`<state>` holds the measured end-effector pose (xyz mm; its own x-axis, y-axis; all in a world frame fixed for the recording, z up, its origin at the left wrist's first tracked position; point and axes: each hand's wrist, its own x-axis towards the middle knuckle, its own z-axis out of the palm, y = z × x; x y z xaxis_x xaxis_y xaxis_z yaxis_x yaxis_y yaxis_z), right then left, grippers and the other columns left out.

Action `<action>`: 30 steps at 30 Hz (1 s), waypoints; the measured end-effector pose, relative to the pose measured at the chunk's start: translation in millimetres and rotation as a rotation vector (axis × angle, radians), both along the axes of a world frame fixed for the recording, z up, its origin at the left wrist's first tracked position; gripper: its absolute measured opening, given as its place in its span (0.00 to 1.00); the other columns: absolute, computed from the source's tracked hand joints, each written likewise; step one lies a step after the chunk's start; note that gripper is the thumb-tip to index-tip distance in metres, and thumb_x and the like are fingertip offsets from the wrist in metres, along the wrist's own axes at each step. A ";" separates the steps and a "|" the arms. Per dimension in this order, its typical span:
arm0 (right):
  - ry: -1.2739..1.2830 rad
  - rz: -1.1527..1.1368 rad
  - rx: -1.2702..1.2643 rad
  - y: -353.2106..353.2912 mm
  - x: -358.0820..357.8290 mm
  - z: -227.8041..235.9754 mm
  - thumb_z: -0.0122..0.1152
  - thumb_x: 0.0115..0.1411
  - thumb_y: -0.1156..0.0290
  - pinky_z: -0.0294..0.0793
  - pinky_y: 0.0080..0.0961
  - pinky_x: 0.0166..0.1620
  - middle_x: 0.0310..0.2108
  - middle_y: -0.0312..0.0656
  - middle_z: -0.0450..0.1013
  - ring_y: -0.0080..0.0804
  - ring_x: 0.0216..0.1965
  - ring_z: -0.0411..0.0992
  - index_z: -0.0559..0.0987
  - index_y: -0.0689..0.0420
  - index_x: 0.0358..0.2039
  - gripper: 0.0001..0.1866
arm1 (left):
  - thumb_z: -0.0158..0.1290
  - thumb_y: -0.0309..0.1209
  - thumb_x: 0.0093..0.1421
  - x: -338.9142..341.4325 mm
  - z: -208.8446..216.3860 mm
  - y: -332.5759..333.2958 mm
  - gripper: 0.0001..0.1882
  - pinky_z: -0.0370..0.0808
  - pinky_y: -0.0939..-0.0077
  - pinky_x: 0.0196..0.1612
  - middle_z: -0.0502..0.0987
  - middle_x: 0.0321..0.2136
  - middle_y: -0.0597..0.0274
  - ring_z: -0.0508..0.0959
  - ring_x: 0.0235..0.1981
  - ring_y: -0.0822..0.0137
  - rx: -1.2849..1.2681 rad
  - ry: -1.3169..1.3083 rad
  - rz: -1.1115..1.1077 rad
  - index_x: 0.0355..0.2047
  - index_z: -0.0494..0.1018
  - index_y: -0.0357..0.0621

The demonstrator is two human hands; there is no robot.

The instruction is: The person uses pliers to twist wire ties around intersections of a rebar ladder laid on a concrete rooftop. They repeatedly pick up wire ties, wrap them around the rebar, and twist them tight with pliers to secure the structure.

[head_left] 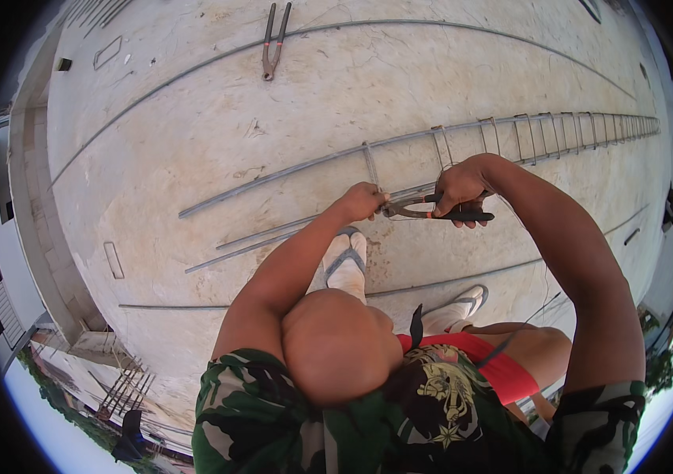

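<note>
My right hand point(465, 192) is wrapped round the black handles of a pair of pincers point(411, 210). The handles stand somewhat apart, and the jaws point left towards my left hand point(362, 202). Its fingers are closed in a pinch right beside the jaws, at a joint of a rebar cage point(273, 176). What lies between those fingers is too small to tell; it may be tie wire or part of the cage. Just beyond them a bent steel stirrup point(370, 163) hangs across the bars. Further stirrups line the cage to the right.
Another pair of long-handled pincers point(270, 57) lies on the concrete floor at the far side. A long steel bar point(186, 75) runs across behind the cage, and another bar point(171, 306) lies by my sandalled feet point(346, 265). A loose stirrup point(114, 261) rests at the left.
</note>
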<state>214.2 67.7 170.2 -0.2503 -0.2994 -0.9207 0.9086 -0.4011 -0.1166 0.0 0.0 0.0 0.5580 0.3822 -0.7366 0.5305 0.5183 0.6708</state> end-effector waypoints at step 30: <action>-0.102 0.385 1.506 -188.0 54.5 -57.9 0.53 0.53 0.72 0.64 0.41 0.44 0.41 0.44 0.66 0.38 0.42 0.67 0.68 0.62 0.50 0.22 | 0.53 0.44 0.61 6.5 5.9 -2.4 0.22 0.71 0.69 0.30 0.75 0.23 0.55 0.75 0.22 0.66 0.060 0.000 0.016 0.30 0.74 0.30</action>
<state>268.7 -120.3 112.4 -0.2980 0.8533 -0.4278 0.9544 0.2751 -0.1160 6.5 -2.4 5.9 0.5513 0.4343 -0.7123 0.5226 0.4858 0.7006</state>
